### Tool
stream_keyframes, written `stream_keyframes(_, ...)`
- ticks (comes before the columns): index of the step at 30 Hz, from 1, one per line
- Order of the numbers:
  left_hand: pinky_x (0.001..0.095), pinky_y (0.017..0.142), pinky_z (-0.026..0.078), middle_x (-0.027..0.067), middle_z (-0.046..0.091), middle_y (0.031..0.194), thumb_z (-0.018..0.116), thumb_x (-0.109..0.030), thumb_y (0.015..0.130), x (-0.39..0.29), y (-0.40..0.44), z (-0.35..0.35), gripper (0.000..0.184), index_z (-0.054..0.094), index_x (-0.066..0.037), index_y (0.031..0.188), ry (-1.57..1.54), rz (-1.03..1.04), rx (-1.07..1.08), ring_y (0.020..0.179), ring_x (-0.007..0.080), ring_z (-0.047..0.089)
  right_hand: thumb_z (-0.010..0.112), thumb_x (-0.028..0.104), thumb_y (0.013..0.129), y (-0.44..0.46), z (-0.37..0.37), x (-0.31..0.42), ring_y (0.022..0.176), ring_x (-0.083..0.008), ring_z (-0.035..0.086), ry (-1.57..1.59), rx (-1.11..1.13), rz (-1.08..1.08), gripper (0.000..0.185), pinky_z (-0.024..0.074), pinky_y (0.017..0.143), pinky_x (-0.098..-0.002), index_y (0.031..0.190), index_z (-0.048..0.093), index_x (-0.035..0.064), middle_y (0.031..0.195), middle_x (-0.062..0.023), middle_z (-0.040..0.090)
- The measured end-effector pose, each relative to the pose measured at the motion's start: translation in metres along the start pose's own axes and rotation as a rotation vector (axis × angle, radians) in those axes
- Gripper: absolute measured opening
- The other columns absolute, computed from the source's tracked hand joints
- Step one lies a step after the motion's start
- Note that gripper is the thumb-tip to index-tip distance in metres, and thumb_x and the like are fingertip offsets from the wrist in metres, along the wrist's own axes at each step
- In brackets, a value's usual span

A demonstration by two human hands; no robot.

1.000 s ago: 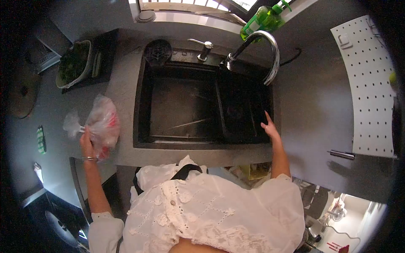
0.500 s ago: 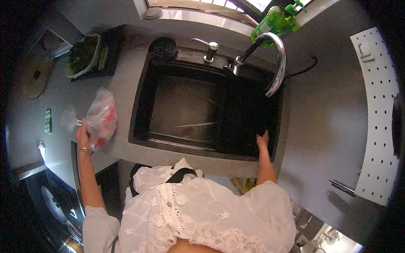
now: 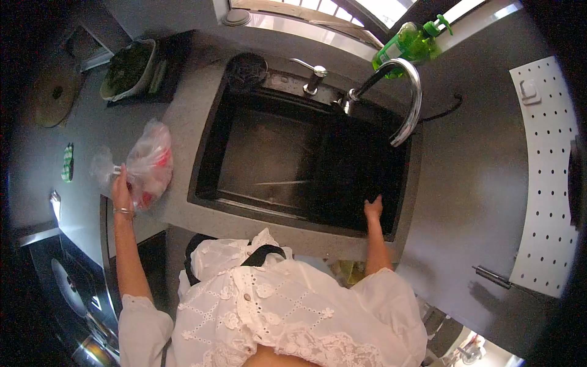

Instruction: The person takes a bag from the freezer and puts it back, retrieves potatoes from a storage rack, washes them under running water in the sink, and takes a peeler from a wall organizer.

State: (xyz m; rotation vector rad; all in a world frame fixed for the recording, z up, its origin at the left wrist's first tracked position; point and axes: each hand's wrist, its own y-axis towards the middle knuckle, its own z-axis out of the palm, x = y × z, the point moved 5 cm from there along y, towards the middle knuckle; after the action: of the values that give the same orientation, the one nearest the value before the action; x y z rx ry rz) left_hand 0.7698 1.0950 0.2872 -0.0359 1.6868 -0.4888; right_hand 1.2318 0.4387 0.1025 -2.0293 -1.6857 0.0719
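Left hand (image 3: 122, 191): closed on neck of plastic bag (image 3: 153, 164), probably steadying it | right hand (image 3: 373, 209): hung over front-right corner of sink (image 3: 263, 147), grip indiscernible

Arms (image 3: 131, 260) wide apart, left fingers (image 3: 122, 178) in a closed grip, right fingers (image 3: 376, 202) shadowed.

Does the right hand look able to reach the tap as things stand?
Probably yes: the right hand is at the right side of the sink, below the tap, and nothing visible blocks the way between them.
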Motion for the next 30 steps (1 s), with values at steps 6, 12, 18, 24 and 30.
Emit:
stream_keyframes(6, 0.0261, 0.067, 0.041, -0.0002, 0.055, 0.082, 0.058, -0.036, 0.084, -0.012, -0.012, 0.009, 0.030, 0.059, -0.006, 0.085, -0.006, 0.002, 0.005, 0.075, 0.0100, 0.050, 0.062, 0.017, 0.079, -0.053, -0.013, 0.063, 0.111, -0.0379, 0.046, -0.034, 0.068, 0.072, 0.069, 0.0409, 0.091, -0.0434, 0.133, 0.023, -0.0024, 0.122, -0.0272, 0.044)
stream_keyframes(12, 0.0268, 0.067, 0.040, -0.0002, 0.054, 0.087, 0.055, -0.031, 0.084, -0.011, -0.017, 0.013, 0.025, 0.060, -0.006, 0.087, 0.014, 0.061, 0.051, 0.075, 0.0116, 0.049, 0.060, 0.018, 0.079, -0.068, 0.022, 0.086, 0.116, -0.0383, 0.041, -0.025, 0.141, -0.103, 0.071, 0.0365, 0.095, -0.0404, 0.133, 0.020, -0.0048, 0.127, -0.0280, 0.038)
stream_keyframes(18, 0.0264, 0.062, 0.039, 0.0001, 0.054, 0.077, 0.057, -0.030, 0.083, 0.008, 0.017, -0.020, 0.025, 0.060, -0.005, 0.086, 0.543, 0.496, 0.087, 0.070, 0.0108, 0.048, 0.061, 0.032, 0.076, -0.058, 0.042, 0.101, 0.110, -0.0392, 0.046, -0.011, 0.221, -0.399, 0.070, 0.0387, 0.091, -0.0417, 0.124, 0.032, -0.0096, 0.119, -0.0296, 0.045)
stream_keyframes(24, 0.0240, 0.057, 0.036, -0.0035, 0.052, 0.069, 0.056, -0.038, 0.083, -0.018, -0.001, 0.008, 0.032, 0.060, -0.006, 0.076, 0.175, 0.079, 0.140, 0.063, 0.0088, 0.045, 0.056, 0.018, 0.082, -0.127, -0.045, 0.200, 0.096, -0.0315, 0.056, 0.031, -0.179, -0.659, 0.040, 0.0445, 0.081, -0.0368, 0.118, 0.046, 0.0028, 0.108, -0.0173, 0.056)
stream_keyframes(30, 0.0250, 0.055, 0.036, -0.0041, 0.049, 0.064, 0.053, -0.040, 0.085, -0.014, 0.009, 0.010, 0.038, 0.058, -0.004, 0.072, 0.300, 0.129, 0.154, 0.058, 0.0079, 0.043, 0.054, 0.012, 0.084, -0.280, 0.018, 0.372, 0.081, -0.0178, 0.059, 0.377, 0.546, -1.055, 0.020, 0.0458, 0.072, -0.0281, 0.101, 0.057, 0.0007, 0.091, -0.0117, 0.062)
